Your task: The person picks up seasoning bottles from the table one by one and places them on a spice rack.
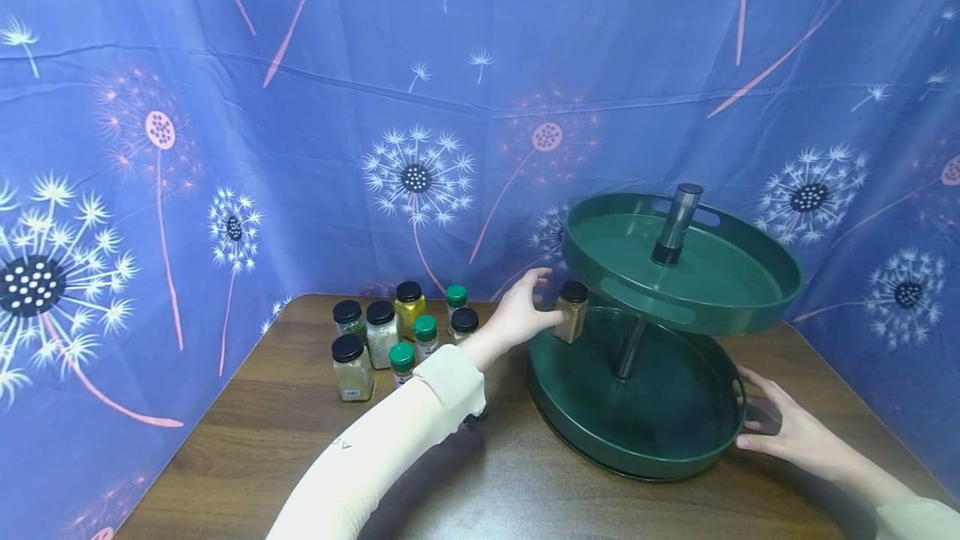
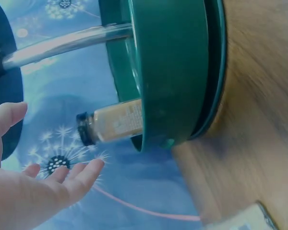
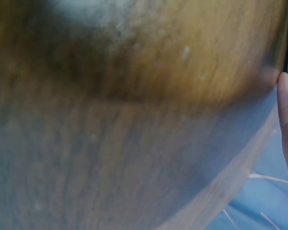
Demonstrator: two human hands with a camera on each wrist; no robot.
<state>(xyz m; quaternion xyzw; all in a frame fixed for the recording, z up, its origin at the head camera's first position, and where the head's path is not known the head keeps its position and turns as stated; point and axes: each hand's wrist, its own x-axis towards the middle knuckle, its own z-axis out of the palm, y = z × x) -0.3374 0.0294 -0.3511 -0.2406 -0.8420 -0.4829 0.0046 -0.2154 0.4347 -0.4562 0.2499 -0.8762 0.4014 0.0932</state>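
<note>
Spice jar [image 1: 573, 322] inside the left side of the lower tray [image 1: 645, 458]; left grip wide, holding nothing.
My left hand [image 1: 520, 312] has its fingers spread beside the jar, with a gap showing in the left wrist view; the jar appears upright, its base hidden there by the tray wall. My right hand [image 1: 783, 430] touches the tray's right rim, fingers fairly straight, not clenched. Hazards, in my judgement: a fingertip catching the black lid [image 1: 573, 292] could tip the jar; a push at the right rim could swing the tray and jolt it.
</note>
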